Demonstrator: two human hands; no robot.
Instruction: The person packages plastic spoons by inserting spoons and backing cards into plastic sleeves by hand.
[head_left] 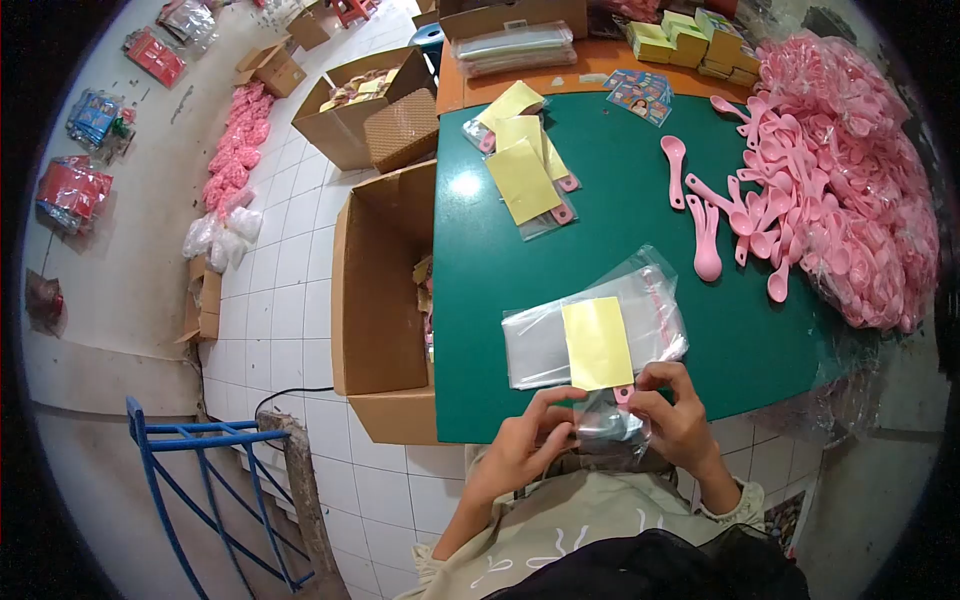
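A flat green-topped bench (pixel 620 215) is filling the space in front of the person, with a large open brown cardboard box (pixel 380 270) standing beside its left edge. A big heap of glossy pink plastic spoons (pixel 865 190), partly wrapped in clear film, is covering the far right. A smaller stack of flat clear plastic bags (pixel 535 350) is lying near the front edge, and a thin clear plastic bag (pixel 612 428) is crumpling just in front of it, between the left hand (pixel 527 445) and the right hand (pixel 682 425). A rectangular pale yellow card (pixel 598 343) is overlapping the stack, with a holed pink plastic handle end (pixel 624 394) showing below it. The bag is probably behaving as light, limp and slippery, best taken by its edges; the card looks stiffer but bendable. Each grip is nearly closed, the left apparently pinching the film's left side, the right pinching it beside the handle end.
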